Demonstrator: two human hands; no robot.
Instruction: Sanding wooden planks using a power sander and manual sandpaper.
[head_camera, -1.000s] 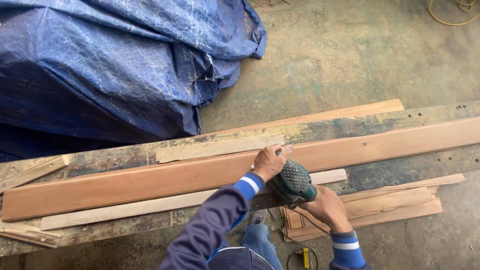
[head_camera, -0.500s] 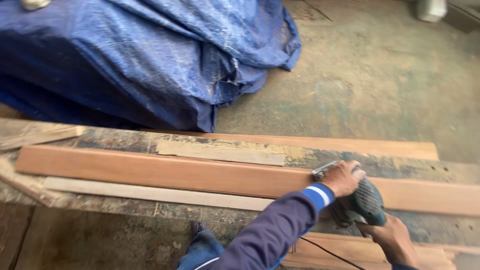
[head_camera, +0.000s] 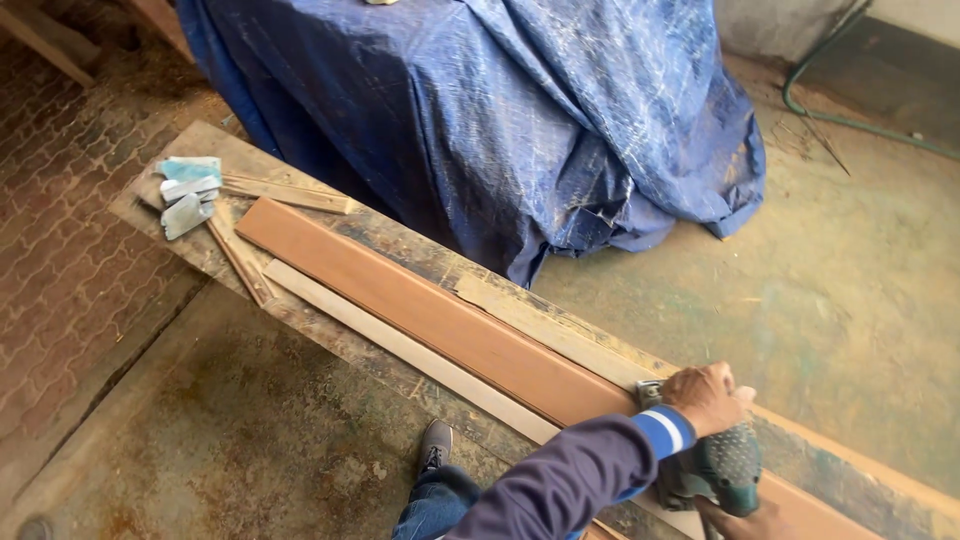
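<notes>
Sander (head_camera: 722, 470) sits on the reddish plank (head_camera: 440, 325) at the bench's (head_camera: 300, 310) near end. Left hand (head_camera: 708, 398) grips its front; right hand (head_camera: 745, 522), mostly cut off, clasps its rear. Gloves (head_camera: 188, 192) lie at the far end.

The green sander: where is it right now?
In the head view the green sander sits at the lower right, on the long reddish board, gripped by the left hand above and the right hand below it.
</notes>
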